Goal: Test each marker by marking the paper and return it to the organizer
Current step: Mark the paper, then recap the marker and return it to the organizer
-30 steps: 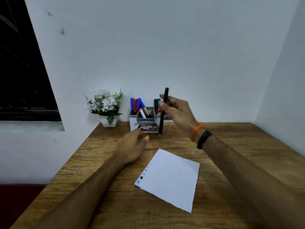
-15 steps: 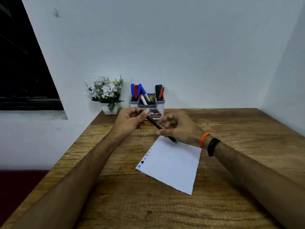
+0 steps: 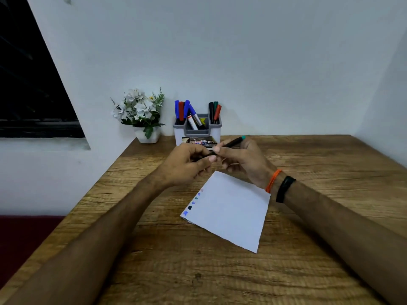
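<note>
Both hands are being held together above the wooden table point(image 3: 308, 271), just in front of the organizer point(image 3: 197, 134). One end of a black marker point(image 3: 230, 143) is being pinched by the curled fingers of the left hand point(image 3: 187, 166), while its middle is being gripped by the right hand point(image 3: 244, 159); the marker's teal end point(image 3: 243, 137) is being pointed up and to the right. A white paper point(image 3: 229, 212) is lying flat just below the hands, small colour marks point(image 3: 193, 203) being shown along its left edge. Other markers point(image 3: 182, 110) are being kept upright in the organizer, beside a potted plant point(image 3: 141, 115).
</note>
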{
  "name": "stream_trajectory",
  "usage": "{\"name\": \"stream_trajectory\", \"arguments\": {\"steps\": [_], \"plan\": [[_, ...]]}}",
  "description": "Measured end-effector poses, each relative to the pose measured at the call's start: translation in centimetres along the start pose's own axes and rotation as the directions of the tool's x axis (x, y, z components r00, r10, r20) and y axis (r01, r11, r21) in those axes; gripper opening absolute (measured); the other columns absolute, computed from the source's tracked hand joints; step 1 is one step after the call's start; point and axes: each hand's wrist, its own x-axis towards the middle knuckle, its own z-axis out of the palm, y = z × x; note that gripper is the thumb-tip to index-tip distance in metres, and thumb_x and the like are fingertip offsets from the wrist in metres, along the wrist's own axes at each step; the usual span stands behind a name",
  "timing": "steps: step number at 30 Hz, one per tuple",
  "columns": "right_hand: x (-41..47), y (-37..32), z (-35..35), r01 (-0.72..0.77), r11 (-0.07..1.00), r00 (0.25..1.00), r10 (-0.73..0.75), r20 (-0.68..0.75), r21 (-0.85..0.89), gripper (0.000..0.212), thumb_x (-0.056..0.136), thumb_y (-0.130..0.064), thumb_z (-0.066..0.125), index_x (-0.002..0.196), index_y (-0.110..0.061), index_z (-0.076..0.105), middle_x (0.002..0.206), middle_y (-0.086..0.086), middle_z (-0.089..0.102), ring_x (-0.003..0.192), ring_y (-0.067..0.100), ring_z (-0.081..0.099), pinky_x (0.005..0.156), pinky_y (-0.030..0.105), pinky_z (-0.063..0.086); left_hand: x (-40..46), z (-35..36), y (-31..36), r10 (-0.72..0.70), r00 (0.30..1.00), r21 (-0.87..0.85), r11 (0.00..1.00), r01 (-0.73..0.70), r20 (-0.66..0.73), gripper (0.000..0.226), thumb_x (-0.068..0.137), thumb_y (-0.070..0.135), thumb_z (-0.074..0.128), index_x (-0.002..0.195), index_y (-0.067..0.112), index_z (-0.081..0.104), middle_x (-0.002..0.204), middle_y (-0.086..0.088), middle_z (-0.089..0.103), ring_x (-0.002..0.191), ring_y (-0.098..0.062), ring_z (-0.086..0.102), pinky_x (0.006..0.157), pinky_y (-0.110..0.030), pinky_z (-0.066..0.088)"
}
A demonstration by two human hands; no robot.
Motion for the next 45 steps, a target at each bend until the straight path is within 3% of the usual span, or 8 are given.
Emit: {"name": "stream_trajectory", "arguments": {"steps": [9, 13, 16, 23, 27, 29, 37, 45], "plan": [[0.2, 1.0, 0.8, -0.026, 1.000, 0.999, 0.027, 0.018, -0.010, 0.030, 0.088, -0.033, 0.071, 0.077, -0.007, 0.062, 0.062, 0.004, 0.061, 0.050, 0.014, 0.047, 0.046, 0.022, 0.036, -0.4, 0.9, 0.4, 0.202, 0.979, 0.243, 0.948, -0.205, 0.038, 0.017, 0.097, 0.015, 0.054, 0.090, 0.017, 0.069, 0.080, 0.017, 0.067, 0.072, 0.005, 0.061, 0.066, -0.011, 0.044], [0.3, 1.2, 1.0, -0.043, 0.993, 0.999, 0.041, 0.017, 0.106, 0.031, 0.092, -0.018, 0.067, 0.065, -0.008, 0.054, 0.054, 0.003, 0.051, 0.042, 0.009, 0.040, 0.041, 0.019, 0.032, -0.4, 1.0, 0.0, 0.181, 0.984, 0.233, 0.956, -0.177, 0.005, 0.023, 0.098, 0.023, 0.051, 0.092, 0.014, 0.071, 0.079, 0.003, 0.070, 0.069, -0.014, 0.063, 0.065, -0.039, 0.054], [0.6, 1.2, 1.0, -0.042, 0.979, 0.998, 0.031, 0.060, 0.197, 0.036, 0.094, -0.011, 0.063, 0.061, -0.008, 0.048, 0.051, 0.003, 0.048, 0.038, 0.007, 0.037, 0.040, 0.019, 0.028, -0.4, 1.1, 0.4, 0.196, 0.980, 0.137, 0.971, -0.197, 0.023, 0.020, 0.098, 0.014, 0.051, 0.092, 0.018, 0.070, 0.080, 0.014, 0.069, 0.074, 0.000, 0.065, 0.067, -0.017, 0.049], [0.4, 0.6, 0.5, -0.068, 0.966, 0.998, 0.062, 0.031, 0.248, 0.043, 0.094, -0.011, 0.062, 0.054, -0.018, 0.048, 0.049, 0.000, 0.049, 0.037, 0.005, 0.036, 0.046, 0.022, 0.029, 0.4, 1.0, -0.1, 0.187, 0.981, 0.074, 0.979, -0.190, 0.041, 0.025, 0.096, 0.029, 0.055, 0.099, 0.011, 0.073, 0.095, 0.003, 0.075, 0.094, -0.012, 0.070, 0.088, -0.042, 0.056], [0.6, 0.5, -0.1, 0.045, 0.990, 0.992, -0.028, -0.126, 0.134, 0.028, 0.092, -0.009, 0.062, 0.065, -0.014, 0.057, 0.049, -0.001, 0.048, 0.039, 0.006, 0.037, 0.041, 0.017, 0.031, 0.2, 0.4, -0.7, 0.059, 0.998, 0.099, 0.993, -0.059, -0.005, 0.036, 0.079, 0.060, 0.063, 0.094, 0.028, 0.071, 0.086, 0.013, 0.070, 0.080, -0.007, 0.064, 0.069, -0.030, 0.051], [0.7, 0.2, -0.7, 0.029, 0.979, 0.978, 0.015, -0.207, 0.204, 0.014, 0.091, -0.008, 0.058, 0.078, -0.012, 0.062, 0.047, -0.005, 0.047, 0.038, 0.004, 0.038, 0.037, 0.016, 0.028, 0.3, -0.5, -1.5, -0.043, 0.997, 0.157, 0.986, 0.053, -0.069, 0.044, 0.069, 0.069, 0.067, 0.095, 0.033, 0.068, 0.099, 0.014, 0.067, 0.095, -0.008, 0.062, 0.078, -0.031, 0.049], [-1.3, -0.5, -0.8, -0.206, 0.958, 0.976, 0.186, 0.115, 0.201, 0.034, 0.098, -0.018, 0.044, 0.094, -0.002, 0.073, 0.075, 0.013, 0.073, 0.057, 0.014, 0.066, 0.049, 0.019, 0.049, 0.1, -1.2, -2.5, -0.185, 0.981, 0.362, 0.912, 0.192, -0.053, 0.032, 0.076, 0.055, 0.071, 0.098, 0.031, 0.071, 0.102, 0.014, 0.064, 0.092, -0.005, 0.058, 0.070, -0.025, 0.043], [-2.1, 0.6, 1.1, -0.119, 0.991, 0.988, 0.125, 0.087, -0.065, 0.013, 0.091, 0.000, 0.061, 0.095, 0.005, 0.072, 0.076, 0.018, 0.071, 0.061, 0.019, 0.069, 0.051, 0.024, 0.055, 0.3, -1.0, -2.7, -0.193, 0.981, 0.402, 0.897, 0.186, -0.024, 0.021, 0.079, 0.045, 0.072, 0.095, 0.032, 0.071, 0.095, 0.012, 0.066, 0.088, -0.007, 0.060, 0.077, -0.032, 0.052]]}}
